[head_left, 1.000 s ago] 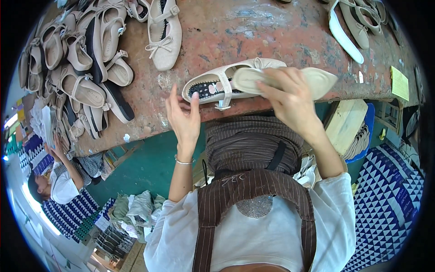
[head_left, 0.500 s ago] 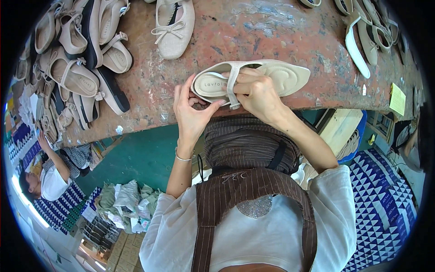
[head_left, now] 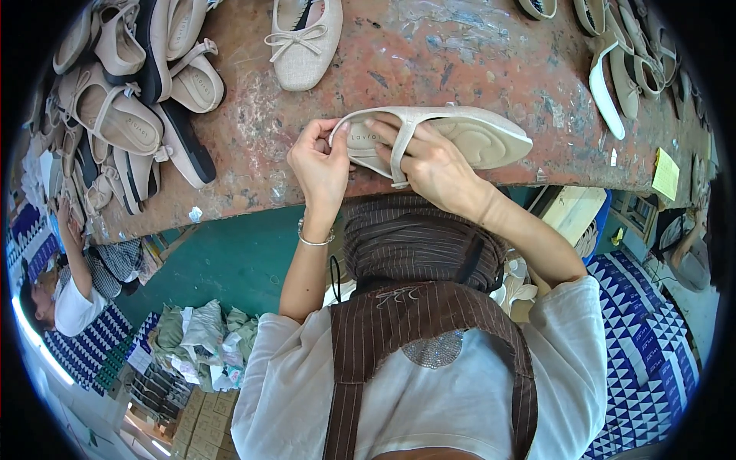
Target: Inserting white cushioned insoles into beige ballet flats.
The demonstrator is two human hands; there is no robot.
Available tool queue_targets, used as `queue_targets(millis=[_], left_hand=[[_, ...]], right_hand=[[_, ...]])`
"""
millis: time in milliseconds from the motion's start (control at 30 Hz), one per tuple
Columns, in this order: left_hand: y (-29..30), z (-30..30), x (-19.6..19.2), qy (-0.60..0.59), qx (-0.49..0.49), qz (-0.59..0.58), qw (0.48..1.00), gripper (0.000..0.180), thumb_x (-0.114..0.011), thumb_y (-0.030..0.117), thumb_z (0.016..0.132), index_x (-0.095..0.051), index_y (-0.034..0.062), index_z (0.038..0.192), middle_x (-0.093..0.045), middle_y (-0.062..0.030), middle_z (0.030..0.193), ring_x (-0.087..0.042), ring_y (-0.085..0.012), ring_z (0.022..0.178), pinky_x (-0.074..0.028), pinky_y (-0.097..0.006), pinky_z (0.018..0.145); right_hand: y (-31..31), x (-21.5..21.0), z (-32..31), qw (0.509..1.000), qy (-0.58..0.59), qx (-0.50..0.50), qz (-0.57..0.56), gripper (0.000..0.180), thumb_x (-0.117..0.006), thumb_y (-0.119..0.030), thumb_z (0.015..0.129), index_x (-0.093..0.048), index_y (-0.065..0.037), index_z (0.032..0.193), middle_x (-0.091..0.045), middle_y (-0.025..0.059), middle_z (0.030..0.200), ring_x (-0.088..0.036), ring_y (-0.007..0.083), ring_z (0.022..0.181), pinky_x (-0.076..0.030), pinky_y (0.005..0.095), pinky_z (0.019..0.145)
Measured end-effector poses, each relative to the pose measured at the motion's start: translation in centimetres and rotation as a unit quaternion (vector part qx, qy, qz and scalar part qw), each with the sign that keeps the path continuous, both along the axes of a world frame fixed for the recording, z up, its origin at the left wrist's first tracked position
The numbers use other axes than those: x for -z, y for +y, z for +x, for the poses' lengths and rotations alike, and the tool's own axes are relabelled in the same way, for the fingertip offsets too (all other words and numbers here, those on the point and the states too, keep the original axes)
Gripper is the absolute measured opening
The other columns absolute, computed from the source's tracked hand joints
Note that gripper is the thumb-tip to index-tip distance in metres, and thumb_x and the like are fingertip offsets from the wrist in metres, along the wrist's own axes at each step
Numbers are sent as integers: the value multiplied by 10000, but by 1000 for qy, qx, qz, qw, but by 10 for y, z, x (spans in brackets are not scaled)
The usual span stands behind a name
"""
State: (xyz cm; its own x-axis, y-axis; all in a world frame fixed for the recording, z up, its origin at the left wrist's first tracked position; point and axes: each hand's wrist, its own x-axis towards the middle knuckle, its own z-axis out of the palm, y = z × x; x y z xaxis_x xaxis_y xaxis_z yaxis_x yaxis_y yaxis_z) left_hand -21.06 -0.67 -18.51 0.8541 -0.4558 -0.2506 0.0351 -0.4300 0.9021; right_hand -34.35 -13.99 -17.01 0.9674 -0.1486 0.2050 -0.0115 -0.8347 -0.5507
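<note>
Hands (head_left: 322,165) gripping beige shoe (head_left: 460,134), yellow note (head_left: 665,173) nearby

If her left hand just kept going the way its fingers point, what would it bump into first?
The left hand already grips the heel of the beige strapped flat shoe. Beyond that, probably bare worn reddish tabletop; depth is unclear.
</note>
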Motion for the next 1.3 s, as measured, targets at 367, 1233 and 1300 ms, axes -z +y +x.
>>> queue_targets(millis=[367,1233,1300], left_hand=[[-3,8,-4,-24,60,-10,998,82,-630,33,905,-649,-33,859,-639,-68,650,-574,-90,486,-460,-276,396],[-31,-114,6,-421,367,89,825,458,-679,135,821,-601,-54,1231,-540,-214,1329,-428,-358,1342,-305,-627,1076],[-29,-113,5,-411,383,98,821,448,-606,129,842,-591,-58,1250,-515,-232,1369,-377,-359,1389,-296,-615,1089]], right_hand=[[4,-27,-24,973,103,63,-197,253,-620,-100,698,-759,-35,898,-703,139,1059,-595,261,1183,-267,457,1184],[-53,-21,28,930,257,227,-129,453,-549,20,771,-527,98,1217,-629,220,1109,-599,359,1121,-257,538,1163],[-39,-7,8,958,-12,243,-154,434,-532,18,785,-539,100,1211,-617,237,1125,-581,367,1150,-267,536,1157]])
